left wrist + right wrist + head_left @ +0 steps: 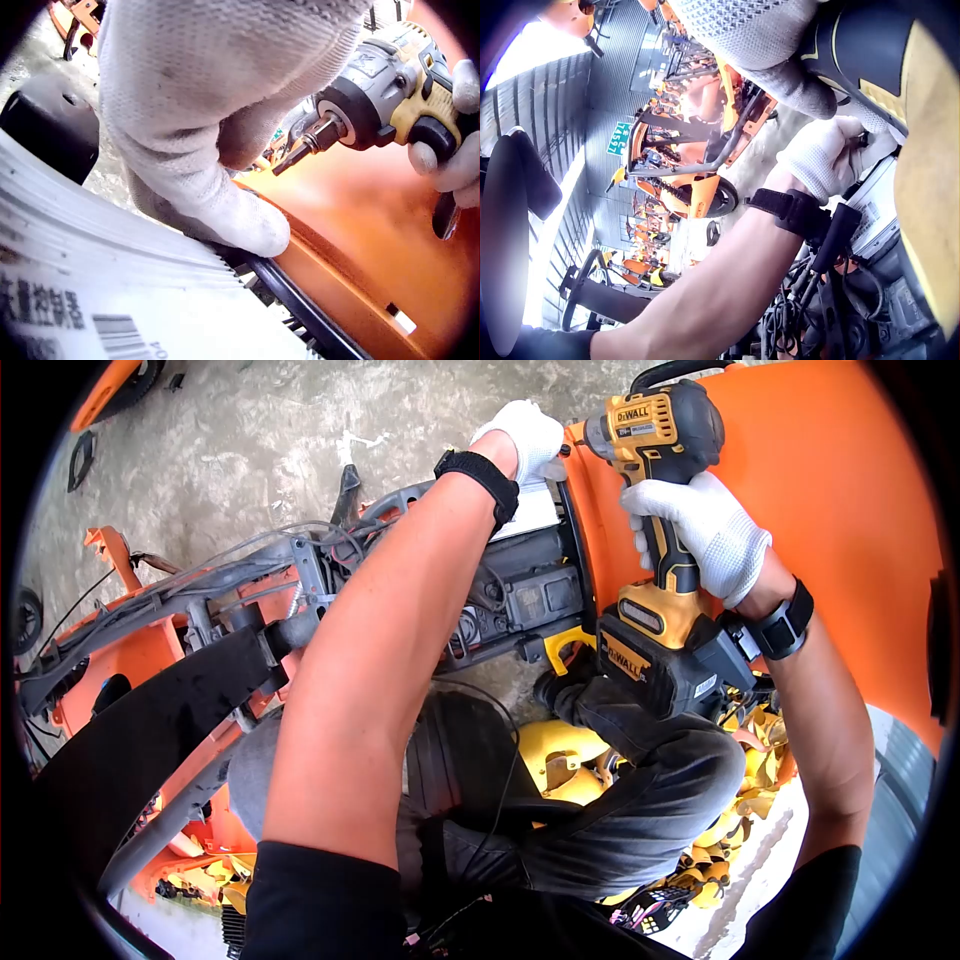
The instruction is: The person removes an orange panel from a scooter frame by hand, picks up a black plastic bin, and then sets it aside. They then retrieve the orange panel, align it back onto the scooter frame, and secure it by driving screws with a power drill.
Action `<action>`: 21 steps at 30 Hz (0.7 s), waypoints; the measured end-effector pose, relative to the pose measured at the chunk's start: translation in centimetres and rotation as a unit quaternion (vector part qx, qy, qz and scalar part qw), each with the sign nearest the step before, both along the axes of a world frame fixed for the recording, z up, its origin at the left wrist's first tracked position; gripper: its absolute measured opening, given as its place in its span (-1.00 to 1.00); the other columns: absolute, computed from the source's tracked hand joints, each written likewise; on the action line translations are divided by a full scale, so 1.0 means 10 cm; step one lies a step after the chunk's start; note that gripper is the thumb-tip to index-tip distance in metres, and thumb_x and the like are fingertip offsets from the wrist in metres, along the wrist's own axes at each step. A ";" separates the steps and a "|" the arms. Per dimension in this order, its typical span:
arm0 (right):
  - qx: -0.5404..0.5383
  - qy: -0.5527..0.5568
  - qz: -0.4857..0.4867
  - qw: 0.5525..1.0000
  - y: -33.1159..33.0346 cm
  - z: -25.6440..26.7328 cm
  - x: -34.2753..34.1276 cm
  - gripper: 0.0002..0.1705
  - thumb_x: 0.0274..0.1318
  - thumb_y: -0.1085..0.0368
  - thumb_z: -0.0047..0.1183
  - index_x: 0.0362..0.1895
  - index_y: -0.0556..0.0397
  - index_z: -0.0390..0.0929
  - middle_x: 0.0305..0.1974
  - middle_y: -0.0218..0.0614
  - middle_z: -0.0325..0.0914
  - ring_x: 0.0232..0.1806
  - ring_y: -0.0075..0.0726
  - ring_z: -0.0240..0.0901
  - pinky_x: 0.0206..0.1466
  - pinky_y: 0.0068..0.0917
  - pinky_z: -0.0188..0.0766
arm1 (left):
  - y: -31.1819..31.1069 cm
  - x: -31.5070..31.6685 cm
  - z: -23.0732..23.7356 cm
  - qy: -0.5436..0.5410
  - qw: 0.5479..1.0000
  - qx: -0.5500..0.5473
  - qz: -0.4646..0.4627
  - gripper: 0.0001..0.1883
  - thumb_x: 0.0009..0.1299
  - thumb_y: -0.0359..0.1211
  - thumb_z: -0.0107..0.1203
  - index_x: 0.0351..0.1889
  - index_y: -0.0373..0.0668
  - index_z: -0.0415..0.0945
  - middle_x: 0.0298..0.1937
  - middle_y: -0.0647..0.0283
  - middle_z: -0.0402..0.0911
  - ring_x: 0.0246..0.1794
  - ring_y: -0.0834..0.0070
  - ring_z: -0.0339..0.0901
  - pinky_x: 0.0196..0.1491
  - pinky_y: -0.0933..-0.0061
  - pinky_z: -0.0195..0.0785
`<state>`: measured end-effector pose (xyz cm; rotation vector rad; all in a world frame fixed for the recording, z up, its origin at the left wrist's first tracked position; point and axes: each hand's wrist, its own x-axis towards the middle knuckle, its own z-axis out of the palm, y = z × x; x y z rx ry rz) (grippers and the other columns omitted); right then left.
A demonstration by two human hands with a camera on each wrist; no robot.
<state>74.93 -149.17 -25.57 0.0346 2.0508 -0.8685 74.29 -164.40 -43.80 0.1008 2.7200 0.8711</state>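
Note:
My right hand [710,535], in a white knit glove, grips the handle of a yellow and black DeWalt impact driver [640,425]. Its bit [294,159] points at the upper edge of a large orange body panel [820,490]. At that edge my gloved left hand [522,440] has its fingers curled over the rim, one fingertip [271,231] pressed on the orange surface beside a black trim strip [281,285]. The bit tip is close to the left fingers, with a gap between. Under the left hand lies a white labelled box [172,315] with ridged sides.
A stripped scooter frame [240,575] with loose cables extends to the left. Yellow plastic parts [570,760] lie by my legs, below the driver's battery. Several orange scooters [697,199] stand behind, in the right wrist view.

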 end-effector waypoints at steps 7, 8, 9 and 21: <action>0.021 -0.004 0.026 0.999 -0.10 -0.03 -0.04 -0.66 -0.04 0.14 0.12 -0.32 0.19 0.50 -0.54 -0.30 0.49 -0.56 -0.41 0.47 -0.42 -0.49 0.48 | -0.01 -0.01 0.12 -0.067 0.998 -0.018 -0.003 -0.72 0.34 -0.23 0.00 -0.07 -0.04 0.62 -0.08 0.07 0.63 -0.08 0.14 0.59 -0.02 0.22 0.47; 0.030 -0.003 0.039 0.999 -0.11 -0.02 -0.04 -0.66 -0.05 0.14 0.13 -0.32 0.19 0.50 -0.55 -0.29 0.49 -0.55 -0.41 0.48 -0.41 -0.48 0.48 | -0.01 -0.01 0.13 -0.078 0.997 0.003 0.017 -0.70 0.34 -0.19 0.01 -0.06 -0.02 0.62 -0.07 0.07 0.62 -0.09 0.13 0.59 -0.02 0.21 0.46; 0.032 -0.005 0.038 0.999 -0.12 -0.02 -0.05 -0.66 -0.05 0.14 0.13 -0.32 0.19 0.50 -0.55 -0.29 0.49 -0.55 -0.41 0.48 -0.41 -0.48 0.48 | -0.01 -0.01 0.13 -0.079 0.997 0.005 0.016 -0.70 0.34 -0.19 0.01 -0.06 -0.02 0.62 -0.07 0.07 0.62 -0.09 0.13 0.59 -0.02 0.21 0.46; 0.059 0.000 0.068 0.996 -0.08 -0.09 -0.09 -0.64 -0.05 0.11 0.13 -0.35 0.19 0.51 -0.52 -0.29 0.50 -0.53 -0.41 0.48 -0.41 -0.50 0.49 | 0.02 -0.03 -0.01 -0.073 0.984 0.110 0.121 -0.73 0.34 -0.25 -0.03 -0.26 -0.21 0.63 -0.29 -0.02 0.65 -0.31 0.22 0.64 -0.26 0.34 0.49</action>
